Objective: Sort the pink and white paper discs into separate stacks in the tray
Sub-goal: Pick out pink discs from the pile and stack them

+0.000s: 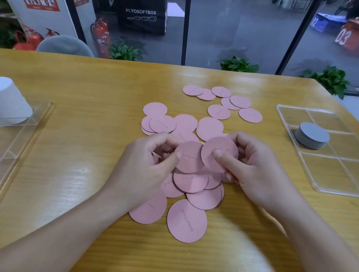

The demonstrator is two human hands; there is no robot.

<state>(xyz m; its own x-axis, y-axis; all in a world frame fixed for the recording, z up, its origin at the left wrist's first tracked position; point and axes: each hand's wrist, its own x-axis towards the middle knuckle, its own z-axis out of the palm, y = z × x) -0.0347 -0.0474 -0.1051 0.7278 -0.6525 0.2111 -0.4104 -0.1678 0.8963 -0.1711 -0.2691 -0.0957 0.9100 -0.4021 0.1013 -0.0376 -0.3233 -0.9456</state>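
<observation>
Pink discs lay scattered over the wooden table, heaped near the front edge, looser toward the back. Looked thin, light and bendable, apt to cling flat to the tabletop; best lifted at a rim that overhangs a neighbour, then pinched face to face. Left hand pinched one disc by its edge, thumb on top, fingers curled beneath. Right hand pinched another disc the same way, tilted up off the heap and overlapping the first. Stack of pale discs already sat in a middle compartment of the clear tray on the right. Second clear tray at left, with a white roll standing in its far end. No pink stack started in either tray, judging from this view.
</observation>
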